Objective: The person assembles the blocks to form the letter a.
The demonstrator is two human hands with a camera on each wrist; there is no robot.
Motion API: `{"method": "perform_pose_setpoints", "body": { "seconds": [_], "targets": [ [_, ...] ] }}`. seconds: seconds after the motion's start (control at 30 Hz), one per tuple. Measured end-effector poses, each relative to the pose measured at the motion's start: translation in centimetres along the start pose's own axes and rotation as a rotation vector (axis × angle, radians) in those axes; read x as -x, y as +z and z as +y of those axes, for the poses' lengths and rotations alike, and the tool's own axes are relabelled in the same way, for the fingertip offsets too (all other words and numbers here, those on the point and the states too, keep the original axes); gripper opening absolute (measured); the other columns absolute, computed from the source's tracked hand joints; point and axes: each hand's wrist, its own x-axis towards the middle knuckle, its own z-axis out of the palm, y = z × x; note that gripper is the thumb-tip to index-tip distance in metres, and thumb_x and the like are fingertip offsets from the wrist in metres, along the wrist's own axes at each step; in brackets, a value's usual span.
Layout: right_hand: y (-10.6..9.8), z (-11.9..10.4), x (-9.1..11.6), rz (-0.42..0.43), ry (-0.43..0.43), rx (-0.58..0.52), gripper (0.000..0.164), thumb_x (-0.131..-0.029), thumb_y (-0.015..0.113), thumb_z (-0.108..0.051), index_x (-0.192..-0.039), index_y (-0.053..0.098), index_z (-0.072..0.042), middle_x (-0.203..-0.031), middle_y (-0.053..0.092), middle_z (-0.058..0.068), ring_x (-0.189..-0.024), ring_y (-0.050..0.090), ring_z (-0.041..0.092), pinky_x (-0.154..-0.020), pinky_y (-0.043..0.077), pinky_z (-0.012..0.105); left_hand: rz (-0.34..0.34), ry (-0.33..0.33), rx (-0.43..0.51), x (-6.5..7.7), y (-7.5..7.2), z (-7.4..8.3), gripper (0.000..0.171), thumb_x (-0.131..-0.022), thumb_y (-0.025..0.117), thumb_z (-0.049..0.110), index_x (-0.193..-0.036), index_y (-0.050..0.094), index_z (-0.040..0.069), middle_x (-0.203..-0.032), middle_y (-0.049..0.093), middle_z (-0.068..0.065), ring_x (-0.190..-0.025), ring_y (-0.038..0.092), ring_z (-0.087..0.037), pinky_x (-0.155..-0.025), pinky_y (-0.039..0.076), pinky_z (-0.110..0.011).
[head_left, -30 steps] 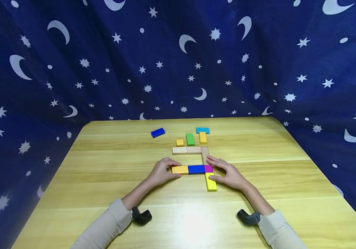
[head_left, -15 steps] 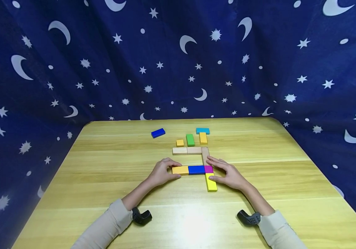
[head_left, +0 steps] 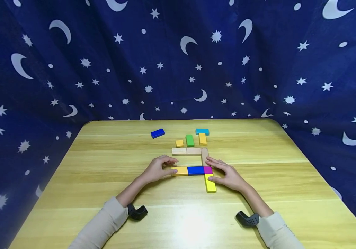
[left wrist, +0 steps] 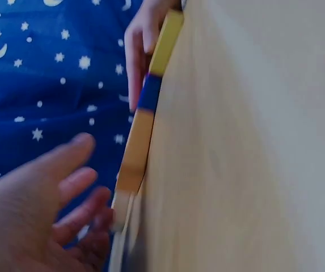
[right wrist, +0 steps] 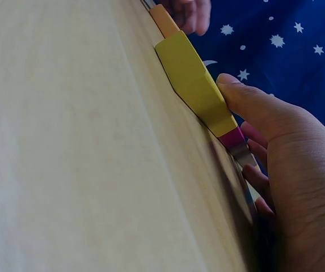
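1. Our left hand (head_left: 156, 169) is loosely spread, gripping nothing; its thumb could knock the orange block (head_left: 182, 171) just beside it.
2. Our right hand (head_left: 231, 178), relaxed, rests its thumb on the yellow block (head_left: 210, 185); pressing could skew it.

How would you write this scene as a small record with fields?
Left hand: thumb and fingers apart, near front orange block
Right hand: thumb on yellow block, fingers at a wooden block
Row, left to right: front orange block, front blue block, magenta block
Other wooden blocks: two
Farther back: small orange block, green block, rear orange block, rear blue block, cyan block
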Motion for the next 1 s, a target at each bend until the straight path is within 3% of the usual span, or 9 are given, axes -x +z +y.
{"method": "perform_pose_setpoints", "body": {
  "seconds": [0.13,0.43,0.6,0.73,0.87,1.0],
  "targets": [
    [0.0,-0.1,0.0,0.003,0.005,0.000,0.063,-0.080,0.071,-0.036,-0.136,0.049,-0.017,-0.145,0.036,-0.005,-0.132,0.029,0.033,-0.105,0.022,0.054,0.065,-0.014,0.017,-0.7,-2.1,0.2,0.038,-0.082,0.070,0.033,-0.113,0.066,0.011,-0.104,0.063,-0.003,-0.090,0.056,-0.016,-0.068,0.048,-0.030],
    [0.0,0.1,0.1,0.005,0.011,-0.003,0.063,-0.081,0.070,-0.037,-0.136,0.048,-0.017,-0.145,0.036,-0.001,-0.133,0.028,0.034,-0.106,0.020,0.052,0.298,-0.031,0.071,-2.4,-5.7,-1.1,0.036,-0.081,0.072,0.026,-0.114,0.064,0.013,-0.107,0.062,-0.011,-0.097,0.055,-0.025,-0.077,0.043,-0.039],
    [0.1,0.3,0.2,0.005,0.005,0.000,0.063,-0.081,0.070,-0.036,-0.136,0.048,-0.016,-0.145,0.036,-0.001,-0.132,0.028,0.034,-0.106,0.020,0.051,0.421,-0.024,0.113,-3.6,-6.6,-2.3,0.035,-0.079,0.074,0.013,-0.113,0.064,0.006,-0.103,0.063,-0.011,-0.096,0.056,-0.029,-0.073,0.042,-0.043],
    [0.0,0.3,0.2,0.004,0.000,0.002,0.063,-0.081,0.070,-0.036,-0.136,0.048,-0.016,-0.145,0.036,0.000,-0.132,0.028,0.034,-0.106,0.020,0.051,0.492,-0.044,0.114,-4.8,-7.0,-3.4,0.035,-0.079,0.073,0.011,-0.112,0.064,0.003,-0.101,0.063,-0.014,-0.095,0.057,-0.030,-0.071,0.042,-0.038],
    [0.0,0.3,0.1,0.000,-0.001,0.005,0.063,-0.081,0.070,-0.036,-0.136,0.048,-0.016,-0.145,0.036,0.000,-0.132,0.028,0.034,-0.106,0.020,0.051,0.519,-0.080,0.109,-5.8,-7.2,-4.6,0.036,-0.080,0.073,0.013,-0.113,0.064,0.002,-0.101,0.063,-0.018,-0.094,0.057,-0.028,-0.068,0.039,-0.028],
    [0.0,0.3,0.1,-0.005,-0.009,0.009,0.062,-0.081,0.070,-0.036,-0.136,0.048,-0.016,-0.145,0.036,0.000,-0.133,0.028,0.033,-0.107,0.019,0.050,0.530,-0.109,0.143,-6.5,-7.3,-5.4,0.037,-0.079,0.073,0.010,-0.113,0.063,0.000,-0.105,0.062,-0.021,-0.095,0.056,-0.029,-0.068,0.040,-0.027]
  ]
}}
